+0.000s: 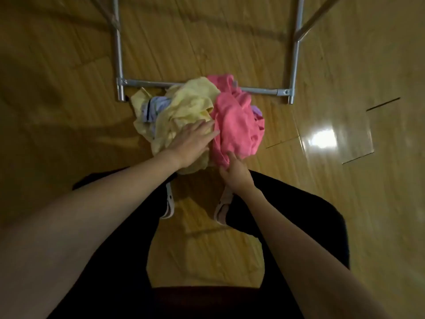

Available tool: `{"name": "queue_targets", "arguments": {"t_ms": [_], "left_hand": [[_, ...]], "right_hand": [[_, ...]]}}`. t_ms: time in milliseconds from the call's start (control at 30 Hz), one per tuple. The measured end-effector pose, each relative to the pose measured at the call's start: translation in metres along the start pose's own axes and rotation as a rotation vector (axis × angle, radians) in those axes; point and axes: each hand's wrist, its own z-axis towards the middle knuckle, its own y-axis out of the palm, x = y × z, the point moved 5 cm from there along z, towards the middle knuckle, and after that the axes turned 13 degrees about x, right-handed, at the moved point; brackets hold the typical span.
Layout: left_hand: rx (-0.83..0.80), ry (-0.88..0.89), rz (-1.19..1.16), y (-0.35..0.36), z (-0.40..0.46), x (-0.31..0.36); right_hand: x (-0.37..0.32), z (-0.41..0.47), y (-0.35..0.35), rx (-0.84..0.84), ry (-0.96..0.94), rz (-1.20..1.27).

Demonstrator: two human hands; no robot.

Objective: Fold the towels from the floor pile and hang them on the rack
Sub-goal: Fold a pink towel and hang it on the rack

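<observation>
Head view, looking straight down at a wooden floor [69,88]. Pile of crumpled towels [197,118] heaped on the floor against the near crossbar of a metal rack [142,83], the rack's two side tubes running away toward the top edge. In the pile: a yellow towel [190,104] on the left, a pink towel [236,120] on the right, a pale blue-and-white piece [154,107] tucked in at the left, a scrap of lilac [257,110] peeking out at the far right. Left hand [193,143] spread flat, fingers extended, palm down on the yellow towel, fingertips touching the edge of the pink one; open, gripping nothing. Right hand [236,171] at the pile's near edge, fingers curled into the lower folds of the pink towel, apparently pinching the fabric, though the grip itself partly hidden under the cloth. Bare forearms reaching in from the bottom corners. Black-clad legs [276,203] bent to either side, white sandals [170,203] planted just short of the pile. Bright glare patch [322,137] on the floor toward the right edge.
</observation>
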Motion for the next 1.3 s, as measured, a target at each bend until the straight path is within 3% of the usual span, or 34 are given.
{"name": "queue_targets", "arguments": {"t_ms": [200,367,533,733,900,1033,1133,1300], "left_hand": [[0.031,0.079,0.145,0.042,0.043,-0.006],[0.13,0.115,0.216,0.038,0.047,-0.005],[0.174,0.027,-0.062,-0.001,0.025,-0.002],[0.226,-0.091,-0.481,-0.064,-0.009,0.035],[0.303,-0.031,-0.672,-0.114,-0.033,0.071],[0.309,-0.085,-0.706,-0.142,-0.046,0.086],[0.474,-0.103,-0.785,-0.182,-0.066,0.096],[0.793,0.028,-0.895,-0.273,-0.123,0.129]], "right_hand": [[0.021,0.031,0.035,0.14,0.036,0.03],[0.032,0.045,0.038,0.198,0.057,0.081],[0.001,0.014,-0.02,0.24,0.051,0.33],[-0.034,-0.034,-0.105,0.387,-0.218,0.555],[-0.065,-0.084,-0.169,0.419,-0.483,0.512],[-0.093,-0.128,-0.212,0.465,-0.638,0.486],[-0.113,-0.161,-0.245,0.561,-0.733,0.494],[-0.128,-0.209,-0.286,0.663,-0.786,0.6]]}}
